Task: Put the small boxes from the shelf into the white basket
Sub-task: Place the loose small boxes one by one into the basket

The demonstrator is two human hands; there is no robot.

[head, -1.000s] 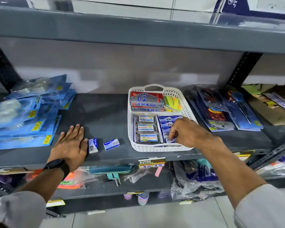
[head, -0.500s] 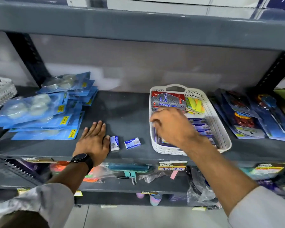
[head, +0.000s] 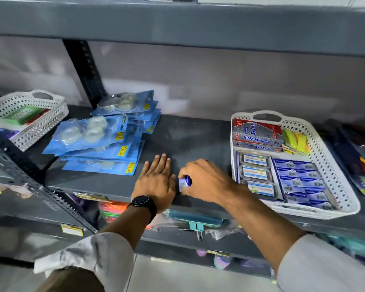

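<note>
The right hand (head: 207,182) has left the white basket (head: 333,178) and now pinches a small box (head: 184,183) at the shelf (head: 190,140) front, so another transfer looks under way; a second box, seen there a moment ago, is now hidden; the left hand (head: 155,180) rests flat and empty beside it; the basket, further right, already holds rows of boxes, cases and sticky notes.

Pale rolled sleeves (head: 97,256), black round wristwatch (head: 142,202) on left wrist
</note>
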